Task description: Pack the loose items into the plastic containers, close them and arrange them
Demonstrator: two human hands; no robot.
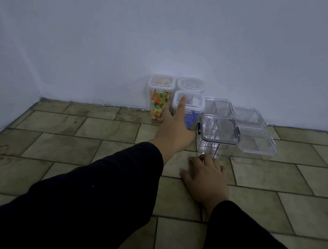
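The tiled floor [66, 153] fills most of your view, and the plastic containers are bunched up against the wall [172, 30]. The blue-filled container [190, 107] sits up front, right next to the tall colourful one [158, 102]. Your left hand [176, 130] touches it with the index finger straight up its front. Your right hand [206, 174] lies flat on the floor, fingers spread, just in front of the dark-rimmed clear container [219, 132].

Left arm [91, 188]: black-sleeved, stretched forward and to the right toward the far edge of the floor [50, 150]. Left hand [176, 130]: back toward the camera, forefinger [181, 103] extended straight, other fingers loosely spread. Right arm [257, 247]: black-sleeved, entered from the near right corner. Right hand [207, 177]: palm down, flat on the floor, fingers relaxed and slightly apart, nothing held.
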